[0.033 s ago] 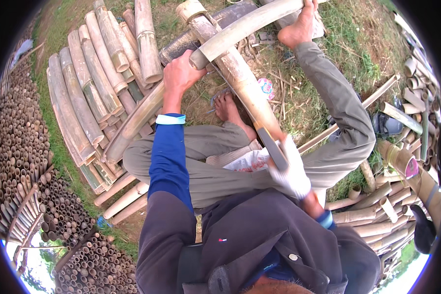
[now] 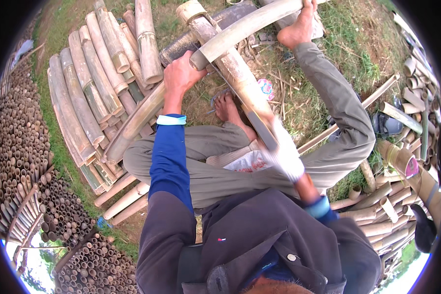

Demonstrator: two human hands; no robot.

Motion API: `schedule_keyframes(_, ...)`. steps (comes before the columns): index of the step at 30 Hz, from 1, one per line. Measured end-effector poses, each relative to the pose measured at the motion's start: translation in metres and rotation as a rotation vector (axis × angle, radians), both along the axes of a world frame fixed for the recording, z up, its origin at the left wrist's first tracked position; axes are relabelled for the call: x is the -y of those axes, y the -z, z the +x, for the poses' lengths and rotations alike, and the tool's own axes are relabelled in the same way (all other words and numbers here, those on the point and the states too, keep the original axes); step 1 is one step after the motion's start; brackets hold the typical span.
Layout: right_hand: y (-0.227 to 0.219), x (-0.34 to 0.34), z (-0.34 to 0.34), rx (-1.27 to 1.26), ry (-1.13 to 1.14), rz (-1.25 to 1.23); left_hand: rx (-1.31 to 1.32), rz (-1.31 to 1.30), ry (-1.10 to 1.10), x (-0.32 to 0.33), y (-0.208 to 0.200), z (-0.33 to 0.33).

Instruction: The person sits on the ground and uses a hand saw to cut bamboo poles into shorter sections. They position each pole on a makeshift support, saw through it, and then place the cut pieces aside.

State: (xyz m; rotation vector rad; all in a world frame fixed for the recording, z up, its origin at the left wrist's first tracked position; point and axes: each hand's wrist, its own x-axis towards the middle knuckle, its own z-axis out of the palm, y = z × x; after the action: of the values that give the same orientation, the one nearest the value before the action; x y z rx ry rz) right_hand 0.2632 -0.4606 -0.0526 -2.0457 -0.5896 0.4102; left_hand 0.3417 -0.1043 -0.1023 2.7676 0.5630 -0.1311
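My left hand (image 2: 181,76) is closed around the near left end of a pale bamboo pole (image 2: 259,28). This pole lies across a thicker bamboo beam (image 2: 240,73), and my bare right foot (image 2: 301,29) presses against its far right end. My right hand (image 2: 286,154), in a white glove and smeared by motion, grips the handle of a handsaw (image 2: 259,127). The thin blade runs up and left from the handle, along the beam's left side, to the pole close to my left hand. Where the blade meets the bamboo is hard to make out.
Cut bamboo lengths (image 2: 83,88) lie stacked at left, beyond my left arm. Large piles of bamboo (image 2: 17,122) show their round ends farther left. More pieces (image 2: 377,210) lie at right. My left foot (image 2: 228,108) rests on the ground left of the beam.
My right hand has pushed the saw forward and slightly left, away from my body. The left hand and the bamboo pole hold their place.
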Motion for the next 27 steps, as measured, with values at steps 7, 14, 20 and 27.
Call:
schedule_keyframes(7, 0.052, -0.109, 0.087, 0.162, 0.015, 0.078, -0.001, -0.039, 0.017, 0.009, -0.008, 0.001)
schedule_keyframes(14, -0.049, 0.052, -0.043, -0.269, 0.085, -0.096, -0.071, -0.058, 0.007, -0.013, -0.001, 0.014)
schedule_keyframes(20, 0.027, -0.103, 0.089, 0.032, 0.015, 0.057, 0.014, 0.015, 0.002, 0.000, -0.002, 0.020)
schedule_keyframes(27, 0.030, -0.032, 0.025, -0.028, 0.062, 0.220, -0.023, 0.007, 0.003, -0.004, -0.004, 0.020)
